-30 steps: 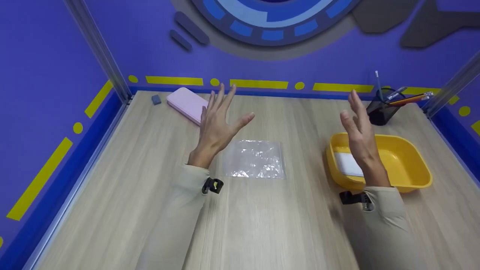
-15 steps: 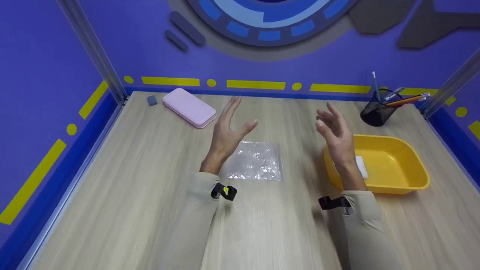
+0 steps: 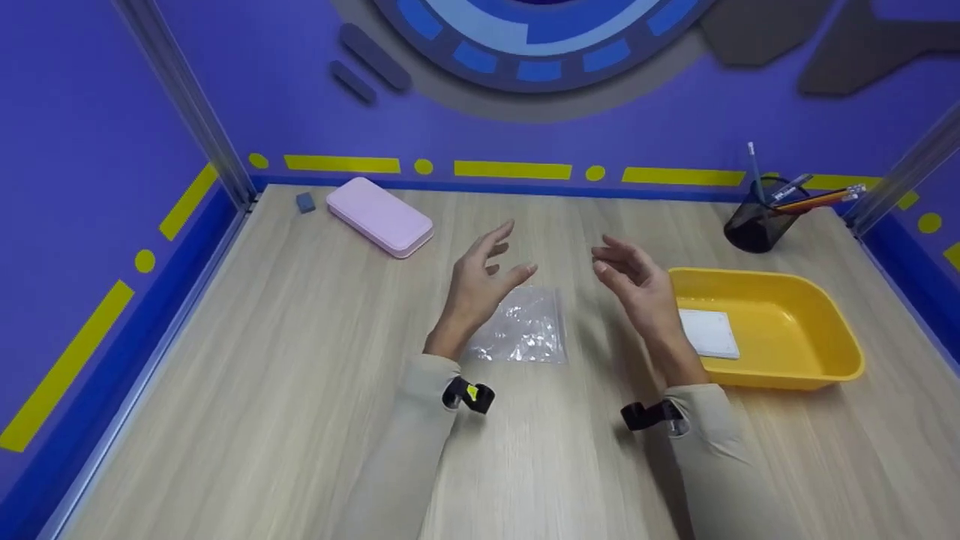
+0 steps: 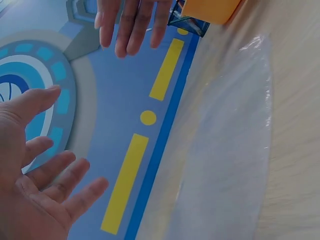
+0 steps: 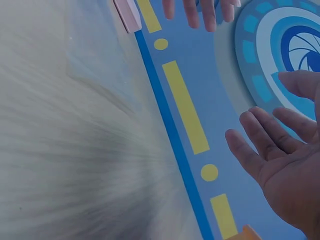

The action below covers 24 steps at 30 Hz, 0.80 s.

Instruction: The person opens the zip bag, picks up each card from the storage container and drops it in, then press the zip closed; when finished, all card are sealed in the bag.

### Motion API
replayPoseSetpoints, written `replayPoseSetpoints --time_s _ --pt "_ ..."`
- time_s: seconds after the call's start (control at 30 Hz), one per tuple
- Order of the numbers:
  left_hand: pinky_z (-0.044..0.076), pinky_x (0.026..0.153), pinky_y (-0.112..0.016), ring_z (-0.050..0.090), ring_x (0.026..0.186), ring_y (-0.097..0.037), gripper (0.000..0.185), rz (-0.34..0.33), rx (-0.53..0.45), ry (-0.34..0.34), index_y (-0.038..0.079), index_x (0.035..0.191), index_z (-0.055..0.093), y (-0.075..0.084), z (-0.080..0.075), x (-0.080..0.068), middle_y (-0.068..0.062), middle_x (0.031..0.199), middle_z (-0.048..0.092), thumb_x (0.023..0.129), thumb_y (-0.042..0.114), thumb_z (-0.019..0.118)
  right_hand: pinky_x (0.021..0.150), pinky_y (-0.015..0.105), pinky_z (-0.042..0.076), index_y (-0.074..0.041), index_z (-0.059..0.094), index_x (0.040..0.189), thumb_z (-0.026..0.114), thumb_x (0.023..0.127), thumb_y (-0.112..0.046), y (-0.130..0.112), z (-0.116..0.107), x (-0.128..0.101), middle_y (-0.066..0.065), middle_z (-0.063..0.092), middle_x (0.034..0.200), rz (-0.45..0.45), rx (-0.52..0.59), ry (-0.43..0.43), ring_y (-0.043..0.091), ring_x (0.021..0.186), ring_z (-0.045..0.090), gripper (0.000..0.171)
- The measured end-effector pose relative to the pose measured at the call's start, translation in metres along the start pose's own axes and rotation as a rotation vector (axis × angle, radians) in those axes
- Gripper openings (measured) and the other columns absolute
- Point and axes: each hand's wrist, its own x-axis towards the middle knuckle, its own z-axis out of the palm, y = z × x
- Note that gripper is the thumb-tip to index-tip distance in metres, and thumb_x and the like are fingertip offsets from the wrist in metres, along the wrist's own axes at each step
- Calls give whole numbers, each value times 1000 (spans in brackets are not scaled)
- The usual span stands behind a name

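1. A clear plastic bag (image 3: 529, 334) lies flat near the middle of a wood-look table (image 3: 262, 375), its longer side apparently parallel to the back edge.
2. A person's left hand (image 3: 480, 289), the nearer, hangs above the bag's left end; the right hand (image 3: 641, 292) is off its right edge, by a yellow basin (image 3: 795, 379).
3. Both hands hold nothing, palms turned inward, fingers loosely bent, thumbs apart.

The wood-grain tabletop (image 3: 300, 337) was occupied by a small blue block (image 3: 305, 202), pink case (image 3: 380, 217), clear plastic bag (image 3: 531, 322), yellow basin (image 3: 787, 322) and black mesh pen holder (image 3: 752, 227).
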Motion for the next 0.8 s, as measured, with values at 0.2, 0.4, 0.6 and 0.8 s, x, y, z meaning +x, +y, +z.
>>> replayPoseSetpoints --time_s 0.2,0.4,0.6,0.8 --pt "51 108 -43 60 134 -31 60 -22 -7 -48 4 151 56 -7 15 -6 -12 151 58 97 16 80 106 25 49 -7 54 153 70 106 -32 10 3 2 10 64 144 121 -116 -56 22 127 61 56" --pt "55 102 -37 64 127 -36 51 -62 41 -76 -2 142 63 -16 26 -9 -16 143 64 95 7 81 97 33 57 1 57 149 68 106 -17 22 6 4 19 65 137 266 -128 -118 31 120 65 47" --pt "57 92 -27 72 112 -26 42 -130 88 -107 -3 134 69 -23 35 -12 -14 127 73 95 6 80 84 29 61 7 61 139 67 104 -8 32 8 3 22 70 122 301 -194 -168 26 98 72 39" --pt "58 82 -26 76 93 -22 37 -189 111 -111 -6 127 71 -30 42 -13 -13 104 77 91 -1 80 71 31 63 15 66 127 69 102 -3 37 17 4 22 76 100 318 -137 -230 20 78 74 31"
